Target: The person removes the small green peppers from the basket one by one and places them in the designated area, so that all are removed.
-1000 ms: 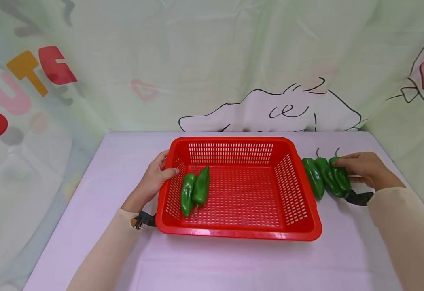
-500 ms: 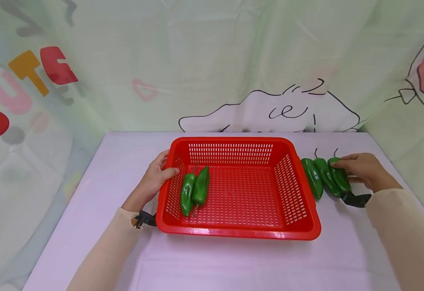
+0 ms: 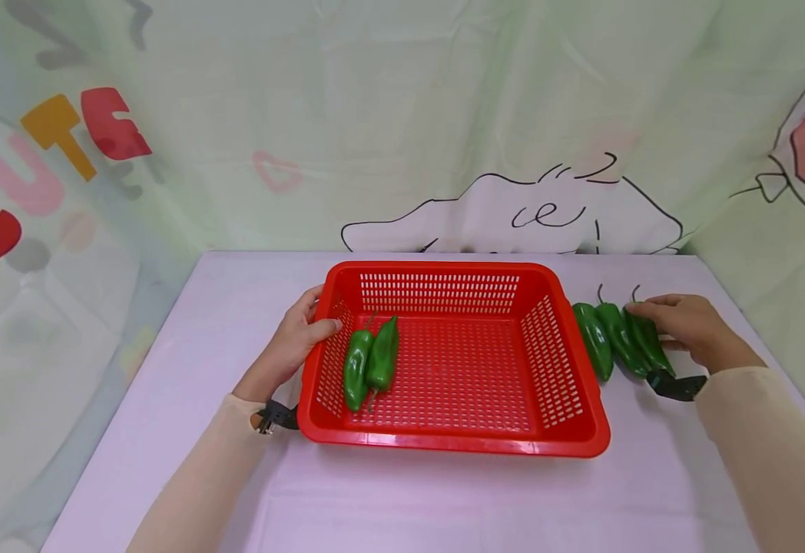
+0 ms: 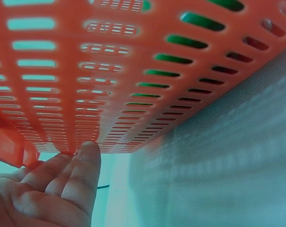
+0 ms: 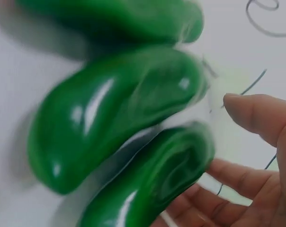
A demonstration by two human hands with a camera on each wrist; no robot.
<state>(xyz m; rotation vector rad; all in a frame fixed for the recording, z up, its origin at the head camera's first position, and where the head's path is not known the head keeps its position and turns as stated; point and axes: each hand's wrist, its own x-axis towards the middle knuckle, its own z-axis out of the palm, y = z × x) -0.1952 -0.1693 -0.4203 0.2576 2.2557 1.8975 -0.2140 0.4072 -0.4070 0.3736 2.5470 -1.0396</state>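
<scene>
A red plastic basket (image 3: 454, 445) stands mid-table. My left hand (image 3: 296, 332) grips its left rim, thumb over the edge; the left wrist view shows the fingers (image 4: 81, 182) against the outer slotted wall. Inside, at the left end, lie two green peppers (image 3: 357, 369). Three more green peppers lie in a row right of the basket. My right hand (image 3: 693, 326) is at the rightmost pepper (image 3: 649, 342). In the right wrist view, its thumb stands apart from that pepper (image 5: 155, 175) while the other fingers reach along its far side, partly hidden behind it.
The middle pepper (image 3: 620, 338) and the left pepper (image 3: 592, 342) lie between the right hand and the basket's right wall. A pale cloth covers the table (image 3: 402, 507). Behind it hangs a printed curtain (image 3: 389, 115).
The rightmost pepper has turned a little, its lower end swinging right. My right hand has stayed close to it. The left hand and basket keep their place.
</scene>
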